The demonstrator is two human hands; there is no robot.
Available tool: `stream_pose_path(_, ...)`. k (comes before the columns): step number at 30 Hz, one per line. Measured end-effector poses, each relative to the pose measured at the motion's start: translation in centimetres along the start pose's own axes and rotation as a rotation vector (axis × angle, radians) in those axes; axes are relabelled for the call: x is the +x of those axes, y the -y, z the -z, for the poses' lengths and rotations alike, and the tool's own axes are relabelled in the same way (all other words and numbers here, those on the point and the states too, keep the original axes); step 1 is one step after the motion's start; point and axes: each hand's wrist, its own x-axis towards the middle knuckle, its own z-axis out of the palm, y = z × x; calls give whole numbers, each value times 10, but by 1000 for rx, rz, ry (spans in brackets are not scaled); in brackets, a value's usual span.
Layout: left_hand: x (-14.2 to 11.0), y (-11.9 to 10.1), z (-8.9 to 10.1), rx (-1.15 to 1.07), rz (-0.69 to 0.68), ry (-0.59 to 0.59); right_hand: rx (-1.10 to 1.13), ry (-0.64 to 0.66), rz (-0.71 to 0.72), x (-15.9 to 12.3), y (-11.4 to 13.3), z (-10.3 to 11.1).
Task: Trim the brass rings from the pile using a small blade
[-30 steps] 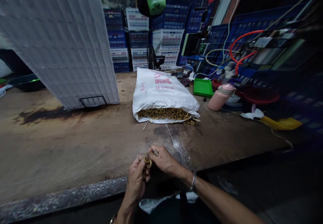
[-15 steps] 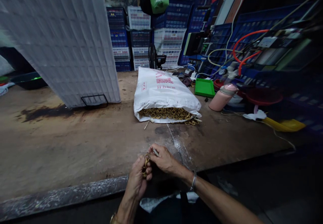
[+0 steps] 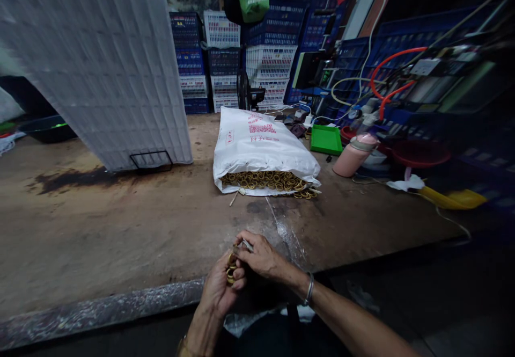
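My left hand (image 3: 217, 290) is closed around a small stack of brass rings (image 3: 230, 268) near the table's front edge. My right hand (image 3: 261, 257) pinches a thin metal tool (image 3: 246, 245) and touches the top of the rings. A metal bangle sits on my right wrist. Farther back on the worn wooden table (image 3: 100, 228) lies a white sack (image 3: 261, 145) on its side, with many brass rings (image 3: 269, 181) spilling from its open mouth.
A large white quilted panel (image 3: 96, 67) leans at the back left. Stacked blue and white crates (image 3: 241, 62) stand behind. To the right are a green tray (image 3: 325, 139), a pink bottle (image 3: 354, 154), a red bowl (image 3: 418, 155), a yellow scoop (image 3: 450, 198) and hoses.
My hands stayed at the table edge; the left fingers have curled more tightly over the rings and the right hand shifted slightly onto them.
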Motion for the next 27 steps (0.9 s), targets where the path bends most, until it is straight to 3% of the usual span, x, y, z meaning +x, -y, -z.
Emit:
stream_pose_path(4,-2,-1,-4,4,17,-12,41,21,-31,1,-3,0)
stream_pose_path(8,-4,2,-2,9,44,22,-56,-59,7,1,-8,1)
stream_pose_path(14,-5,7,-1,-6,81,18,-110,-32,-10,1,-10,2)
stream_pose_path(19,-4,6,-4,-33,44,53,-348,-72,28,-3,-9,8)
stream_pose_path(27,-1,8,-7,-7,-60,-30,-684,90,126,-17,-10,14)
